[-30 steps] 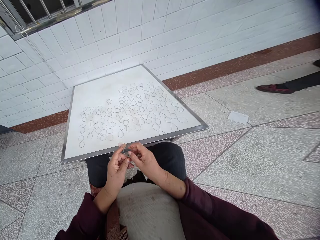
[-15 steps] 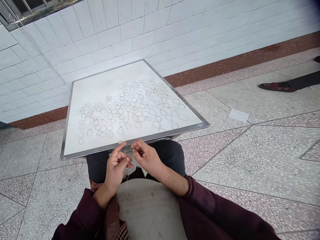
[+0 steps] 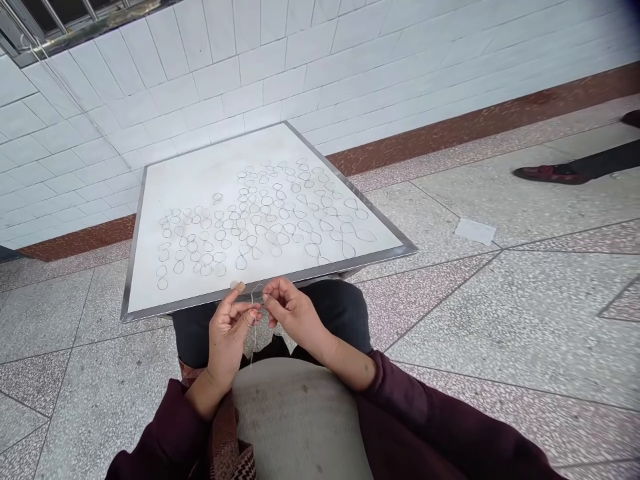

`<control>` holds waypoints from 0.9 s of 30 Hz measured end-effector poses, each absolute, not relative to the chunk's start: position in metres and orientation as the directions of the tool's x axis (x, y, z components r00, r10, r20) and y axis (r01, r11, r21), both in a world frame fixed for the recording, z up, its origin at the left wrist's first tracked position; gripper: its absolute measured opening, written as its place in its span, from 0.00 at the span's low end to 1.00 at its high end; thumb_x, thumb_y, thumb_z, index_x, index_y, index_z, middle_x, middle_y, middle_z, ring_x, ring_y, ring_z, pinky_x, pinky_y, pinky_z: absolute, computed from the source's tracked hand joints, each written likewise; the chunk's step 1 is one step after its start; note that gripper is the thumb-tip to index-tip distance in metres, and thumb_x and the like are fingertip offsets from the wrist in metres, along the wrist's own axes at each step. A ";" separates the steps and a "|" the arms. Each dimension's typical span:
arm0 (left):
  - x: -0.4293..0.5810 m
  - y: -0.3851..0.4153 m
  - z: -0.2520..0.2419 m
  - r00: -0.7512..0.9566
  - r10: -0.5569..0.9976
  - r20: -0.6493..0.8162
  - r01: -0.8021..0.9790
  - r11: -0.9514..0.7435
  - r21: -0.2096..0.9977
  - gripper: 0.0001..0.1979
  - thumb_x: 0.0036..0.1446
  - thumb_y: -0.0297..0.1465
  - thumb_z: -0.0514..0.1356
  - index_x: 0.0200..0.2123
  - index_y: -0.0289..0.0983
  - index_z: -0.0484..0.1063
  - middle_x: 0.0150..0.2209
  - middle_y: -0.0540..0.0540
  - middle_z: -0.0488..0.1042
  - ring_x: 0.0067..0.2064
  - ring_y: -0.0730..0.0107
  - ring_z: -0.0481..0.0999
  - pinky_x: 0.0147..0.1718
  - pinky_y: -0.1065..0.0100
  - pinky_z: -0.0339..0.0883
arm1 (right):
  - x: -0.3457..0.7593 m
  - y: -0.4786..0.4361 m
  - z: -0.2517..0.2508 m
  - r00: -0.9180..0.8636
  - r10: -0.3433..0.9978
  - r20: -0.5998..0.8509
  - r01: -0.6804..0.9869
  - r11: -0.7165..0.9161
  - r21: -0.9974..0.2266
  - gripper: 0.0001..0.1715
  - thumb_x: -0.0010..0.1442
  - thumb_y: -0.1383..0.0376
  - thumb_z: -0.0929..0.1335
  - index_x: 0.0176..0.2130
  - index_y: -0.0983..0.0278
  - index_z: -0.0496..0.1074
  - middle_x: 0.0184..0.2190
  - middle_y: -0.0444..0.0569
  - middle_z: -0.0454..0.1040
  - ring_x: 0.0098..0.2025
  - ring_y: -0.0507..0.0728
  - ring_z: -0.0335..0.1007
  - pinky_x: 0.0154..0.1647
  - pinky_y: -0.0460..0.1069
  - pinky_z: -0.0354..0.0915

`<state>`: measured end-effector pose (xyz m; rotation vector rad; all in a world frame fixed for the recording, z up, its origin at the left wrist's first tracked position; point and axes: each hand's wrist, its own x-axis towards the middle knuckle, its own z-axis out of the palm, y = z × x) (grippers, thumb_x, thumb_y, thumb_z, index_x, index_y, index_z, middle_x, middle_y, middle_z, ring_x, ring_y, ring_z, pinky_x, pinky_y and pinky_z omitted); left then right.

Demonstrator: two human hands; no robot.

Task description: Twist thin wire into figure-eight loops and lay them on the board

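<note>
Over my lap, at the near edge of a white board (image 3: 200, 180), both hands meet around a thin, pale wire or thread (image 3: 254, 347). My left hand (image 3: 225, 343) pinches it between thumb and a finger, its index finger raised and a tan covering at that tip. A small whitish piece (image 3: 235, 285) shows beside the fingertip; I cannot make out what it is. Thumb and fingertips of my right hand (image 3: 299, 319) close on the upper, bent part of the strand. The loose end hangs down below my left thumb. Many thin figure-eight loops (image 3: 250, 230) lie spread on the board.
A metal rim (image 3: 310, 272) frames the board, which stands against a white tiled wall (image 3: 210, 73). On the speckled floor to the right lies a white paper (image 3: 475, 231). Another person's dark shoe (image 3: 553, 174) and leg show farther right.
The fingertips of both hands have come closer together, and the bend in the strand between them is smaller. My left hand has shifted slightly left.
</note>
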<state>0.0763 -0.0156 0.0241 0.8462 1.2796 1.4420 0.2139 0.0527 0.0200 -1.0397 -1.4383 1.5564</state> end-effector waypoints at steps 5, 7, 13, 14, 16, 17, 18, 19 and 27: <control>0.079 -0.016 0.025 -0.270 0.958 -0.099 -0.252 0.029 0.967 0.30 0.54 0.32 0.68 0.60 0.42 0.67 0.38 0.48 0.80 0.43 0.67 0.78 0.45 0.64 0.71 | 0.212 0.051 0.021 -0.376 0.924 -0.072 -0.038 -0.094 -0.995 0.11 0.60 0.56 0.68 0.36 0.60 0.63 0.22 0.37 0.65 0.17 0.49 0.65 0.19 0.46 0.68; 0.080 -0.015 0.023 -0.286 0.953 -0.096 -0.268 0.017 0.963 0.29 0.55 0.33 0.68 0.60 0.42 0.67 0.36 0.48 0.80 0.39 0.69 0.78 0.44 0.65 0.71 | 0.211 0.050 0.019 -0.405 0.911 -0.076 -0.058 -0.108 -0.992 0.12 0.60 0.55 0.68 0.36 0.60 0.63 0.23 0.37 0.65 0.18 0.50 0.65 0.19 0.46 0.68; 0.077 -0.013 0.019 -0.303 0.945 -0.122 -0.377 -0.001 0.926 0.26 0.56 0.33 0.67 0.58 0.41 0.69 0.33 0.50 0.78 0.34 0.72 0.76 0.37 0.67 0.70 | 0.212 0.051 0.014 -0.393 0.912 0.113 0.014 0.129 -0.992 0.14 0.63 0.57 0.67 0.47 0.59 0.65 0.32 0.44 0.70 0.28 0.53 0.70 0.25 0.49 0.72; 0.077 -0.013 0.020 -0.299 0.947 -0.119 -0.379 -0.003 0.925 0.26 0.56 0.33 0.67 0.58 0.41 0.69 0.32 0.51 0.77 0.34 0.72 0.76 0.37 0.68 0.70 | 0.214 0.053 0.015 -0.379 0.905 0.195 0.055 0.232 -0.971 0.15 0.63 0.58 0.68 0.49 0.59 0.67 0.37 0.48 0.71 0.32 0.54 0.72 0.28 0.50 0.72; 0.077 -0.013 0.021 -0.282 0.953 -0.107 -0.371 -0.005 0.929 0.26 0.56 0.32 0.67 0.58 0.41 0.69 0.31 0.52 0.76 0.33 0.73 0.76 0.38 0.68 0.69 | 0.217 0.057 0.017 -0.390 0.855 0.343 0.112 0.414 -0.903 0.12 0.64 0.60 0.68 0.48 0.58 0.71 0.42 0.52 0.72 0.39 0.56 0.72 0.36 0.52 0.73; 0.077 -0.014 0.021 -0.269 0.958 -0.102 -0.366 -0.004 0.931 0.26 0.56 0.32 0.67 0.58 0.41 0.69 0.31 0.52 0.76 0.33 0.73 0.75 0.38 0.68 0.69 | 0.218 0.060 0.018 -0.412 0.822 0.394 0.118 0.477 -0.871 0.10 0.65 0.61 0.67 0.47 0.58 0.73 0.42 0.52 0.73 0.40 0.57 0.72 0.38 0.53 0.73; 0.077 -0.014 0.022 -0.255 0.962 -0.097 -0.362 -0.002 0.932 0.26 0.56 0.32 0.67 0.58 0.41 0.68 0.31 0.52 0.76 0.33 0.74 0.75 0.39 0.68 0.69 | 0.219 0.062 0.020 -0.434 0.790 0.432 0.110 0.523 -0.845 0.08 0.66 0.61 0.67 0.45 0.57 0.75 0.41 0.51 0.74 0.41 0.57 0.73 0.40 0.53 0.73; 0.077 -0.015 0.022 -0.242 0.966 -0.095 -0.360 0.002 0.933 0.26 0.57 0.32 0.67 0.58 0.41 0.68 0.31 0.52 0.76 0.33 0.74 0.75 0.39 0.68 0.69 | 0.220 0.064 0.020 -0.448 0.765 0.462 0.096 0.555 -0.826 0.08 0.67 0.61 0.67 0.44 0.57 0.76 0.39 0.50 0.74 0.41 0.57 0.73 0.41 0.53 0.73; 0.071 -0.016 0.024 -0.179 0.980 -0.085 -0.254 0.038 0.966 0.26 0.57 0.32 0.66 0.59 0.40 0.68 0.30 0.51 0.76 0.32 0.72 0.74 0.38 0.68 0.68 | 0.219 0.068 0.022 -0.484 0.729 0.484 0.056 0.578 -0.814 0.10 0.68 0.59 0.67 0.36 0.57 0.76 0.31 0.47 0.75 0.35 0.56 0.71 0.37 0.50 0.69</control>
